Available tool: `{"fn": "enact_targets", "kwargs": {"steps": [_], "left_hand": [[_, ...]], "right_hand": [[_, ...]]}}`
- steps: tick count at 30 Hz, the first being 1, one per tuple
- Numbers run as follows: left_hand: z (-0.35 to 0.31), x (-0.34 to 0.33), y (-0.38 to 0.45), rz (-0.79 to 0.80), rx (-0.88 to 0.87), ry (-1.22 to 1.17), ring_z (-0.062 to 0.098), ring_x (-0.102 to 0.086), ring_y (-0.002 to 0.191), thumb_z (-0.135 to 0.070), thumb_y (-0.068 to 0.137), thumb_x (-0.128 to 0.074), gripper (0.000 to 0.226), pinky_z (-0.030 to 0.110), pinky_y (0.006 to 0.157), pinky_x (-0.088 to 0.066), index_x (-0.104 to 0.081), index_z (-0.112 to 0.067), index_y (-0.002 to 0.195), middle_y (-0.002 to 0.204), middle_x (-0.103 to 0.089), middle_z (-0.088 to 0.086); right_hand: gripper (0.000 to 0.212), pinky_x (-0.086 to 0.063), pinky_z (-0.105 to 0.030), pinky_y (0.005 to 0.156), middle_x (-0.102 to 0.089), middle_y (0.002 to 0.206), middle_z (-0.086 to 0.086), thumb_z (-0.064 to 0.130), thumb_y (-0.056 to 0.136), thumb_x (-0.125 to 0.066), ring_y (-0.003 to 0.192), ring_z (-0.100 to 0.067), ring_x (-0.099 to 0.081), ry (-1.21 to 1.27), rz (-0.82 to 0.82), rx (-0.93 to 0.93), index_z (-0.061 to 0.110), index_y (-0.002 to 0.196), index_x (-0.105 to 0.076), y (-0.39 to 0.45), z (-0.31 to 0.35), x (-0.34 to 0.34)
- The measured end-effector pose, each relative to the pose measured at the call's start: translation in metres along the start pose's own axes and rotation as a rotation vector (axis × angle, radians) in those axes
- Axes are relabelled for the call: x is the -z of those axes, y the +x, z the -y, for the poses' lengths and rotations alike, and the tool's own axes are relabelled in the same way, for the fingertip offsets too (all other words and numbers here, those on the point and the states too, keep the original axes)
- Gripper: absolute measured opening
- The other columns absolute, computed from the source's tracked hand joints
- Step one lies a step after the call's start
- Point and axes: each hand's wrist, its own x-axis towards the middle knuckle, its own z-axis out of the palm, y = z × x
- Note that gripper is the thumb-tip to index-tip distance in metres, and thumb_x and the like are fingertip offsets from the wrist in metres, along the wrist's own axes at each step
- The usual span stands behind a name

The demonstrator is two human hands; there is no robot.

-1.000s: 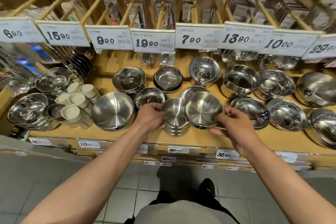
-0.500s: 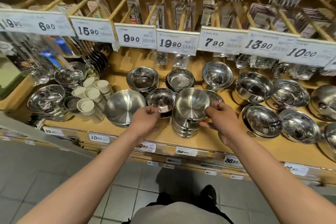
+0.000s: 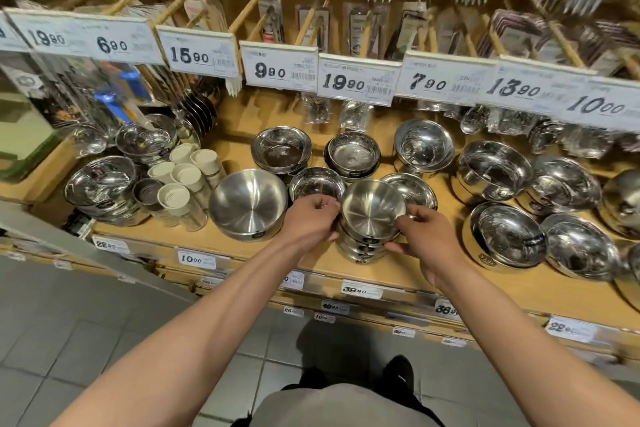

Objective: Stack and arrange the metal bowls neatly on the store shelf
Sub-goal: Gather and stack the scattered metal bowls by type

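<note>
steel bowl stack [image 3: 363,243] stands at the front edge of the wooden shelf [image 3: 346,274]. left hand [image 3: 310,218] grips it at 9 o'clock, right hand [image 3: 427,239] at 3 o'clock, fingers curled on the sides.

Left hand [image 3: 309,218] and right hand [image 3: 424,239] gripping stack of small metal bowls [image 3: 370,218] near shelf [image 3: 398,274] front edge.

The scene is seen from a single wide-angle camera worn on the head, aimed forward and steeply down. The shelf [image 3: 408,274] is viewed from close range, with the floor [image 3: 86,333] included below it.
</note>
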Motion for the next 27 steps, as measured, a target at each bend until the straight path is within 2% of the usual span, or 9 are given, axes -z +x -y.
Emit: {"fn": "enact_targets", "kwargs": {"steps": [6,10,14,16,18,20,23,25,27], "left_hand": [[-0.003,-0.004,0.001,-0.018,0.010,-0.044,0.023,-0.075,0.090,-0.025,0.100,-0.063,0.017,0.028,0.070,-0.063,-0.076,-0.019,0.091,0.103,-0.077,0.015],[-0.001,-0.005,0.002,0.010,0.017,-0.054,0.024,-0.074,0.095,-0.021,0.099,-0.062,0.021,0.031,0.077,-0.064,-0.077,-0.007,0.104,0.113,-0.073,0.023],[-0.003,-0.007,0.004,0.015,0.019,-0.075,0.022,-0.071,0.086,-0.021,0.100,-0.061,0.019,0.031,0.076,-0.064,-0.075,-0.008,0.096,0.113,-0.073,0.024],[-0.002,-0.006,0.005,0.016,0.023,-0.062,0.023,-0.070,0.087,-0.023,0.100,-0.061,0.022,0.034,0.079,-0.064,-0.074,-0.005,0.097,0.110,-0.073,0.026],[-0.001,-0.005,0.006,0.017,0.046,-0.050,0.023,-0.069,0.090,-0.031,0.099,-0.062,0.030,0.038,0.082,-0.064,-0.073,-0.003,0.101,0.104,-0.072,0.028],[-0.003,-0.004,0.006,0.053,0.119,-0.065,0.021,-0.068,0.097,-0.043,0.100,-0.058,0.036,0.037,0.081,-0.064,-0.068,-0.008,0.101,0.105,-0.071,0.015],[-0.001,-0.003,0.001,0.186,0.215,-0.124,0.023,-0.066,0.096,-0.057,0.101,-0.045,0.043,0.033,0.067,-0.055,-0.065,-0.021,0.114,0.109,-0.069,0.008],[0.005,-0.007,0.002,0.264,0.228,-0.166,0.030,-0.064,0.111,-0.064,0.099,-0.042,0.050,0.039,0.075,-0.054,-0.060,-0.026,0.127,0.121,-0.066,0.010],[0.009,-0.013,0.003,0.281,0.228,-0.241,0.034,-0.062,0.118,-0.065,0.097,-0.045,0.043,0.049,0.087,-0.058,-0.062,-0.035,0.122,0.122,-0.065,0.006]], "right_hand": [[0.022,-0.063,-0.032,0.067,-0.070,0.109,-0.013,0.008,0.096,-0.062,0.083,-0.021,-0.075,-0.004,-0.005,0.004,0.011,0.117,-0.068,-0.001,0.000,-0.002],[0.021,-0.063,-0.032,0.067,-0.072,0.101,-0.008,0.012,0.096,-0.064,0.068,-0.010,-0.074,-0.075,-0.003,0.040,0.014,0.116,-0.068,-0.001,0.000,0.001],[0.013,-0.063,-0.030,0.066,-0.072,0.103,-0.010,0.016,0.095,-0.066,0.068,-0.009,-0.073,-0.101,0.004,0.068,0.018,0.108,-0.068,0.001,-0.001,0.002],[0.014,-0.064,-0.036,0.071,-0.072,0.107,-0.010,0.023,0.095,-0.065,0.078,-0.012,-0.071,-0.126,-0.005,0.066,0.018,0.108,-0.068,0.001,-0.002,0.002],[0.022,-0.061,-0.051,0.086,-0.072,0.106,-0.005,0.036,0.094,-0.062,0.089,-0.015,-0.066,-0.146,-0.021,0.059,0.019,0.106,-0.069,0.002,-0.003,0.004],[0.029,-0.054,-0.053,0.098,-0.071,0.109,0.007,0.048,0.094,-0.055,0.102,-0.013,-0.063,-0.102,0.004,0.025,0.028,0.107,-0.071,0.002,-0.003,0.006],[0.033,-0.054,-0.043,0.090,-0.071,0.109,0.012,0.059,0.096,-0.044,0.109,-0.012,-0.060,0.016,0.114,-0.058,0.042,0.108,-0.069,0.000,-0.003,0.004],[0.032,-0.054,-0.042,0.087,-0.068,0.106,0.014,0.063,0.098,-0.040,0.104,-0.011,-0.060,0.086,0.156,-0.124,0.044,0.108,-0.065,-0.001,-0.007,0.002],[0.038,-0.055,-0.045,0.089,-0.067,0.109,0.012,0.065,0.098,-0.040,0.107,-0.016,-0.063,0.131,0.180,-0.157,0.041,0.112,-0.064,0.000,-0.012,0.000]]}}
